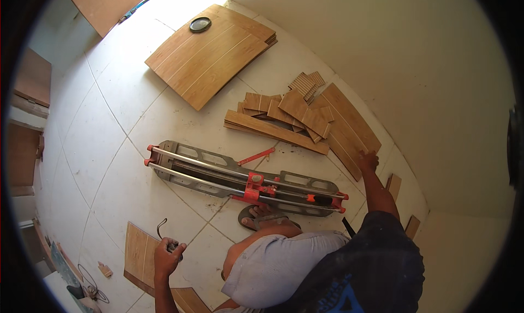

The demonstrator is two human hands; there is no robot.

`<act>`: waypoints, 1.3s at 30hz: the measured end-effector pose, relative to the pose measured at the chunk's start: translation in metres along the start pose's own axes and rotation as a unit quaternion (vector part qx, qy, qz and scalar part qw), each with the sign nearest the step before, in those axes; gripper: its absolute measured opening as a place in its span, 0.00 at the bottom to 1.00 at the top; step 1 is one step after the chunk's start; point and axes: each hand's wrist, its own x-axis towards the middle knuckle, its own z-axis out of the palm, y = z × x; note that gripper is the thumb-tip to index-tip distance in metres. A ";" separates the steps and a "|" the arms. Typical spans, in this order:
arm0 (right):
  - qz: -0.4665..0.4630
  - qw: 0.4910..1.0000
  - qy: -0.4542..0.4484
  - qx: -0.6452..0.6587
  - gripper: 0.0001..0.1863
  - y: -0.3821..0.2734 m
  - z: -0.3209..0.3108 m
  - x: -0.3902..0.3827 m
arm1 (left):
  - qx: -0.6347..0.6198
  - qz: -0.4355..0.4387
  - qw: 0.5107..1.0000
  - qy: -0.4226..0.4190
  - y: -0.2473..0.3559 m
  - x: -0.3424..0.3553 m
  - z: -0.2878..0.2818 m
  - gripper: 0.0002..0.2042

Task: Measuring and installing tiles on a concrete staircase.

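Note:
My right hand (369, 161) reaches forward to a long wood-look tile (349, 122) by the wall, its fingers curled at the near edge. My left hand (168, 254) is closed round a small dark thing. A thin curved strip (161, 227) rises beside that hand; I cannot make out what it belongs to. Left of it lies a wood-look tile piece (140, 253). Between my hands, in front of my foot, a manual tile cutter (218, 161) rests on the floor. Its red carriage (254, 186) sits on two metal rails, with no tile in it.
Cut tile strips and offcuts (278, 130) lie heaped beyond the cutter. Farther back is a stack of large wood-look tiles (213, 51) with a round black lid-like object (200, 24) on top. A wall (382, 56) closes the right side. Cable and tools (90, 285) lie lower left.

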 end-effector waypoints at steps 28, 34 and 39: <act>-0.245 0.966 -0.068 -0.047 0.63 -0.010 -0.017 0.143 | 0.119 -0.053 0.984 -0.122 0.039 -0.004 0.031 0.24; -0.187 0.976 -0.055 -0.095 0.58 -0.029 0.000 0.086 | 0.173 -0.051 0.978 -0.100 0.005 -0.048 0.024 0.23; -0.148 0.980 -0.075 -0.109 0.52 0.001 -0.001 0.076 | 0.088 -0.105 0.982 -0.127 -0.001 -0.039 0.035 0.23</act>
